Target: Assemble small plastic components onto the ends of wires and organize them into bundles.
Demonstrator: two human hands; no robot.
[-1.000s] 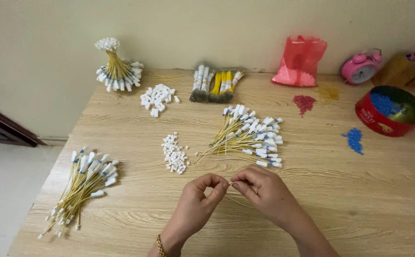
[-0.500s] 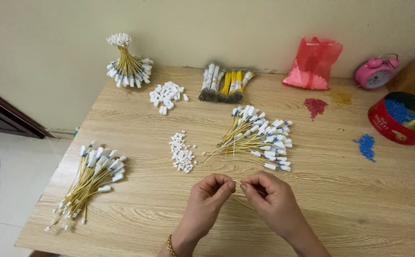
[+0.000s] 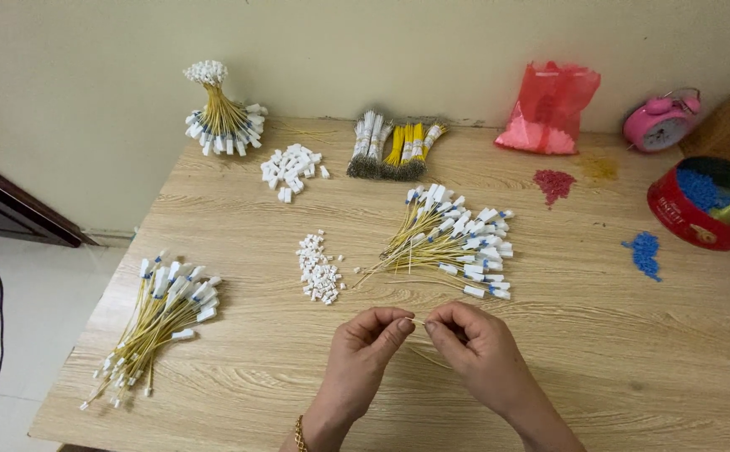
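Your left hand (image 3: 365, 347) and right hand (image 3: 474, 347) meet low over the wooden table (image 3: 599, 335), fingertips almost touching. Both are curled nearly closed, thumb and forefinger pinched on the same thin yellow wire (image 3: 419, 321), which bridges the small gap between them; whether a small connector sits at its end is too fine to tell. A faint length of wire trails on the table below your right hand.

Just beyond your hands lies a fan of yellow wires with white and blue tags (image 3: 457, 243), bare ends pointing toward a small heap of tiny white connectors (image 3: 319, 272) to its left. Well off to your left, near the table's edge, rests a finished-looking bundle of yellow wires with white ends (image 3: 160, 318).

Toward the back, 1 tied sheaf of wires (image 3: 218, 117) stands upright against the wall, with a pile of larger white plugs (image 3: 291, 170) beside it and then a bunch of grey and yellow wire bundles (image 3: 394, 151). Further right you have a red plastic bag (image 3: 549, 105), a pink alarm clock (image 3: 660, 124), a scatter of red beads (image 3: 554, 182), a red round tin (image 3: 700, 222) holding blue beads, and a small spill of blue beads (image 3: 645, 251) just in front of it
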